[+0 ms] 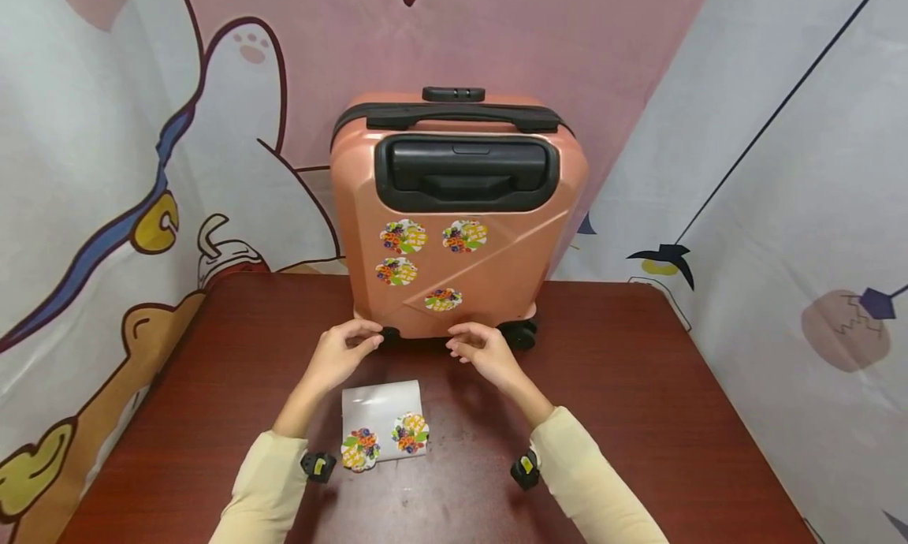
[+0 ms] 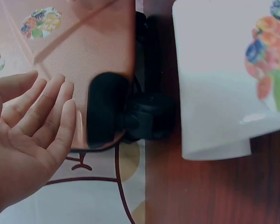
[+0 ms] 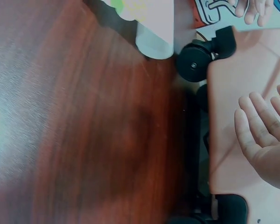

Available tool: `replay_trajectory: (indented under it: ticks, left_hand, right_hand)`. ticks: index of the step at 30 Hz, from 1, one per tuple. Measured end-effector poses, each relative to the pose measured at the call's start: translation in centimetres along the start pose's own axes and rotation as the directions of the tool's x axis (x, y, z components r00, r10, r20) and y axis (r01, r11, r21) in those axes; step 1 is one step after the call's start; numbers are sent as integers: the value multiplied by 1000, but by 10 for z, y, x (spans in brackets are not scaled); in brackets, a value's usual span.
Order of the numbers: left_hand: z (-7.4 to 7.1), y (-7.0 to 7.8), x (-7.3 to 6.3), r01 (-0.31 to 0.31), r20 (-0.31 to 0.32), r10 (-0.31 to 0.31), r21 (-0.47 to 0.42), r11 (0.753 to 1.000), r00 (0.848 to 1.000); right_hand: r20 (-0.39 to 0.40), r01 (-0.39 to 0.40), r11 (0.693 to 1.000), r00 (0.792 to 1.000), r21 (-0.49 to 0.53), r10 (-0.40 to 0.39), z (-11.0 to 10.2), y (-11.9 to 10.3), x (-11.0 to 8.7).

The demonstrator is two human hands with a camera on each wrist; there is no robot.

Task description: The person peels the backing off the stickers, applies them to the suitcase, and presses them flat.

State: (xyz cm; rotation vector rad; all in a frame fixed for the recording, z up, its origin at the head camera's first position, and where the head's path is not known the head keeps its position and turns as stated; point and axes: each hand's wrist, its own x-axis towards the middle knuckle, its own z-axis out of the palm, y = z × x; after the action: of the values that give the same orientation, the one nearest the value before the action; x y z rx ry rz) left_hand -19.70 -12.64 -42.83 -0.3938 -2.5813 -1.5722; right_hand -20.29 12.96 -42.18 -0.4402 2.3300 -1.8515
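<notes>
A pink hard-shell suitcase (image 1: 514, 264) stands upright on the table, several round fruit stickers (image 1: 403, 236) on its front. Close to its lower left corner is my left hand (image 1: 340, 355), its fingers loosely bent and nothing visible between them. My right hand (image 1: 491, 356) hovers in front of the lower right part, likewise holding nothing. Both palms face the suitcase with relaxed fingers in the wrist views. Between my forearms lies a white sheet (image 1: 379, 406), slightly curled, bearing two more fruit stickers (image 1: 411, 434) along its near edge.
The suitcase's black wheels (image 1: 519, 334) rest on the dark red-brown table (image 1: 617, 418). A black recessed handle (image 1: 468, 173) sits high on its front. Behind hangs a cartoon-printed cloth (image 1: 284, 213). Black wrist cameras (image 1: 525, 471) are strapped to both arms.
</notes>
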Motion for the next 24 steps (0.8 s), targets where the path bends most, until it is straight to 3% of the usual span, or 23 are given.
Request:
replay_trajectory:
  ticks: [7, 17, 24]
  left_hand:
    - [-7, -11, -14, 51, -8, -51, 27, 998, 999]
    - [-15, -33, -40, 160, 2, -160, -6, 987, 987]
    - [-18, -44, -55, 184, 1, -184, -8, 983, 983]
  right_hand:
    - [20, 1, 999, 1000, -37, -1, 13, -7, -12]
    - [72, -56, 996, 996, -67, 61, 26, 12, -23]
    - [121, -75, 995, 989, -71, 83, 34, 22, -32]
